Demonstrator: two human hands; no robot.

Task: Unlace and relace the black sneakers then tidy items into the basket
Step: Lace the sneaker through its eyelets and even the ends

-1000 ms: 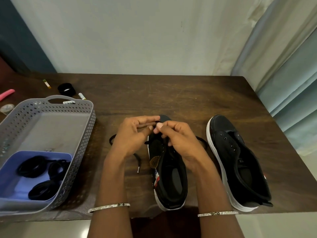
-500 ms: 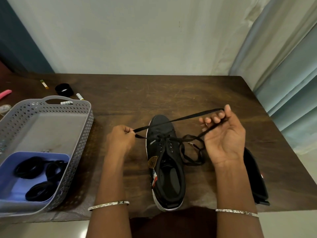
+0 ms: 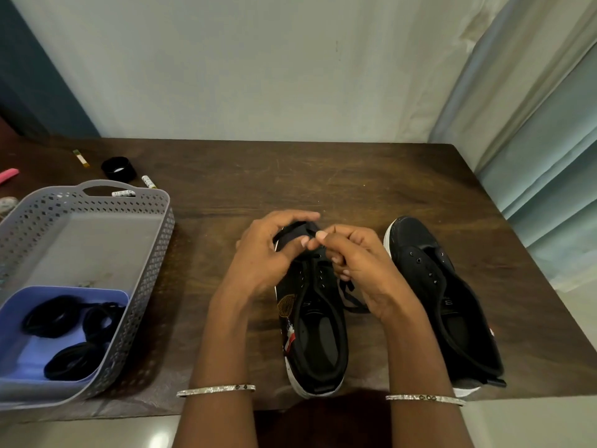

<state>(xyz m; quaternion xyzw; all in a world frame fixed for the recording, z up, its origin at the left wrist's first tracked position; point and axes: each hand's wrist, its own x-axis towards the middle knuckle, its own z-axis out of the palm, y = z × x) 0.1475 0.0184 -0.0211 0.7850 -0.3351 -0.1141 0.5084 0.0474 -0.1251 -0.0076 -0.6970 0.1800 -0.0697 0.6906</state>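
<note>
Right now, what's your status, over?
Left hand and right hand pinch lace at toe of middle sneaker. Other sneaker unlaced. Nothing blocking.

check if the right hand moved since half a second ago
Yes. The right hand came leftward, off the unlaced sneaker it was covering, to the toe end of the middle sneaker, where it pinches the lace beside the left hand.

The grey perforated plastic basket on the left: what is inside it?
A lilac plastic tray holding three black coiled bundles; small unclear bits lie on the grey perforated basket's bare floor. Whatever lies under the tray is covered.
</note>
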